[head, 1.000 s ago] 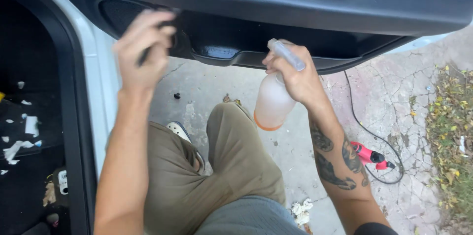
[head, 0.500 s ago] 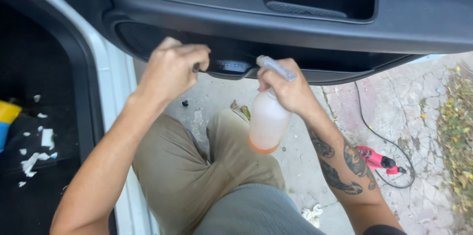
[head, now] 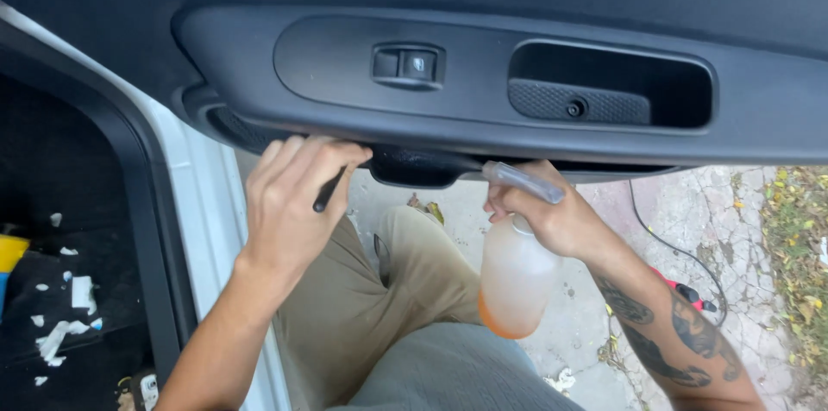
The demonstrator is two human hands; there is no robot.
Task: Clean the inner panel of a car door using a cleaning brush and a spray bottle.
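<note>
Left hand: (head: 289, 204) clenched round a thin dark brush (head: 328, 191), its tip tucked under the lower edge of the door panel (head: 483, 131).
Right hand: (head: 552, 217) grasping the neck of a spray bottle (head: 516, 277), nozzle aimed left toward the pocket (head: 414, 168) below the armrest.
Bottle: hangs just beside the knee, translucent, only a little orange liquid at the bottom.
Door: open, panel far and above both hands — switch (head: 407, 64) and pull recess (head: 608, 87) look dark and even.
Progress: work sits at the lower pocket edge; whether the upper panel is finished I cannot tell.
Left behind: white scraps (head: 60, 329) on the cabin floor, near left — not yet cleared.
</note>
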